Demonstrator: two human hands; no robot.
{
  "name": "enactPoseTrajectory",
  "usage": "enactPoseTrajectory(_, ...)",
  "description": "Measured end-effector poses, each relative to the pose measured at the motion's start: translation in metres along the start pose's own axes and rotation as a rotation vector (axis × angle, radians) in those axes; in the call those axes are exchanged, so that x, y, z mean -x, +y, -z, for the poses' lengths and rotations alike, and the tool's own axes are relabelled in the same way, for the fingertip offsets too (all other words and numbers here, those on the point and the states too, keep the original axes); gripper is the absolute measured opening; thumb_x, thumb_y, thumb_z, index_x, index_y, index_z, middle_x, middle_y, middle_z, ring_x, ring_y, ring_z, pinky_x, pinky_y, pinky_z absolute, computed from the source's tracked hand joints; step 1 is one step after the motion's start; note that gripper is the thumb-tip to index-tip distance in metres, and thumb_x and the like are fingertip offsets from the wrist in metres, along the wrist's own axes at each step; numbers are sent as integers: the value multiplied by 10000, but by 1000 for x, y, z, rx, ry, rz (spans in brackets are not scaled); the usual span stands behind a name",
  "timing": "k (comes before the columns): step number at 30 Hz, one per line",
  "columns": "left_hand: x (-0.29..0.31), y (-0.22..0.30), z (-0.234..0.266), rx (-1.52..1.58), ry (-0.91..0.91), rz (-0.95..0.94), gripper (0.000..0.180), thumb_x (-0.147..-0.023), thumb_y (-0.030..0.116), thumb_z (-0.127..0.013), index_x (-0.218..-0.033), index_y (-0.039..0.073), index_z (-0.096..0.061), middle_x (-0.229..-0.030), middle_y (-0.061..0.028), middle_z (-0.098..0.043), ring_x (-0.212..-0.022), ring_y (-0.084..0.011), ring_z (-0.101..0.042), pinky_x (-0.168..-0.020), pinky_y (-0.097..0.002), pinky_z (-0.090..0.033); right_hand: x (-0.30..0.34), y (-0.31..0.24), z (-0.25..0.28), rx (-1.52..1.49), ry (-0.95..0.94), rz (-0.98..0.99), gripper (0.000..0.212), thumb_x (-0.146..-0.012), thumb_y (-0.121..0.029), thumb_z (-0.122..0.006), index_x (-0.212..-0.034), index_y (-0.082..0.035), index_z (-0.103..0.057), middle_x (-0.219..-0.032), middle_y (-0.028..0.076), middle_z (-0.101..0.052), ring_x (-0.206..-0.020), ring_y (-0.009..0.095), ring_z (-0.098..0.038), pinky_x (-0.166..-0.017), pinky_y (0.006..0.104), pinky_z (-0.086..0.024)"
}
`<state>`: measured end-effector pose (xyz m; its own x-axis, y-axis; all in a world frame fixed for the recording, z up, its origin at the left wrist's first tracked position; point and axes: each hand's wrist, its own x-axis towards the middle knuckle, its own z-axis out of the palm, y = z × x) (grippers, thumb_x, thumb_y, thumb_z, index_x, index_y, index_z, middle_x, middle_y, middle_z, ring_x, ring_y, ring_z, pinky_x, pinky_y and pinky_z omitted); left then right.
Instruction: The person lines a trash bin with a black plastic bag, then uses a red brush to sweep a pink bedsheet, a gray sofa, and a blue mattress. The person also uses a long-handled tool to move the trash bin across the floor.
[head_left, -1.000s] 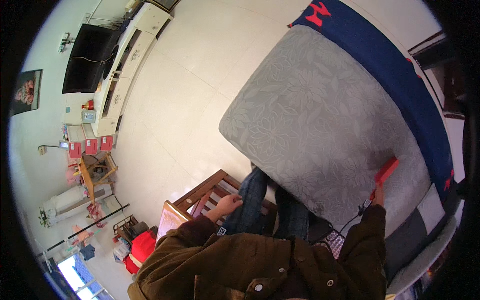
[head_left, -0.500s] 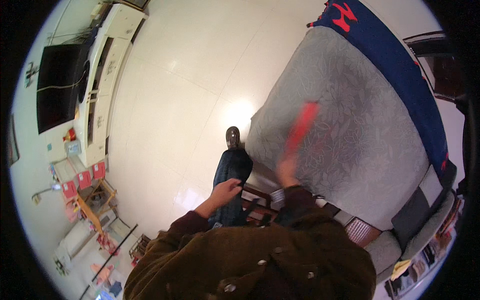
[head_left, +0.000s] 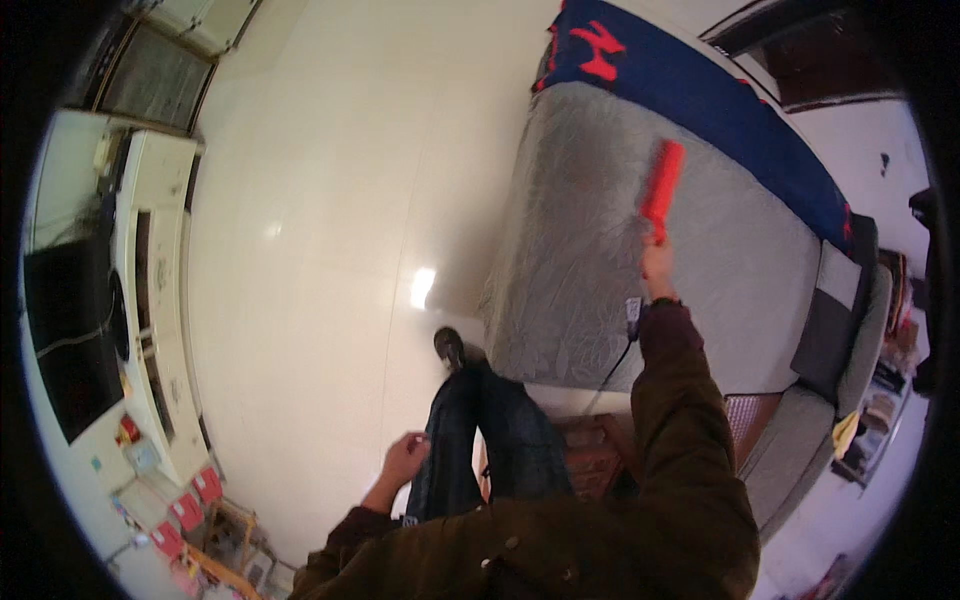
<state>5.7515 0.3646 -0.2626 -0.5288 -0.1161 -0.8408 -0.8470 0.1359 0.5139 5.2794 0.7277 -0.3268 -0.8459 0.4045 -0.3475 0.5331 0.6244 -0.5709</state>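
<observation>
My right hand (head_left: 657, 265) is closed round the handle of a red brush (head_left: 663, 182), reaching out over a grey, leaf-patterned bed cover (head_left: 580, 300). The brush is slightly blurred and points toward the far side. Whether its bristles touch the cover, I cannot tell. Just short of that hand, a small dark object with a white label (head_left: 633, 312) lies on the cover, a black cord running from it toward me. My left hand (head_left: 405, 457) hangs beside my left leg, fingers loosely bent and apart from the thumb, with nothing in it.
A navy cloth with red shapes (head_left: 680, 85) covers the bed's far edge. A wooden stool (head_left: 590, 455) stands by my legs. Grey cushions (head_left: 825, 345) line the right. Across the pale floor (head_left: 300, 300) stand a white cabinet (head_left: 160, 300) and a dark television (head_left: 70, 330).
My right arm has stretched forward and right, carrying the red brush farther over the bed. My left hand has lowered beside my leg. The view has shifted, showing more of the stool.
</observation>
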Motion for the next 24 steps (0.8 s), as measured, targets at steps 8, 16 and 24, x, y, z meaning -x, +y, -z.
enactPoseTrajectory(8, -5, 45, -12, -224, -76, 94, 351, -782, 294, -581, -1017, 35, -560, -874, -130, -618, -804, -204, -594, -724, -307, -462, 113, -11, -139, 210, -643, 274, 214, -828, -192, -476, -955, -37, -553, -978, 147, -573, -893, 299, -559, -781, 432, -423)
enactPoseTrajectory(16, -39, 121, -14, -234, -110, -152, 342, -787, 281, -579, -1012, 24, -558, -856, -129, -616, -795, -211, -591, -708, -305, -459, 130, -38, -45, -83, -866, 398, 315, -812, -274, -532, -1003, -23, -539, -877, 123, -572, -806, 206, -546, -701, 348, -436)
enactPoseTrajectory(24, -118, 155, 17, -425, -376, -104, 367, -797, 302, -568, -1039, 27, -550, -821, -120, -609, -778, -213, -587, -698, -308, -453, -159, 32, 95, -243, 245, -108, 289, -780, -242, -535, -778, 46, -548, -544, 129, -533, -450, 233, -558, -413, 364, -420)
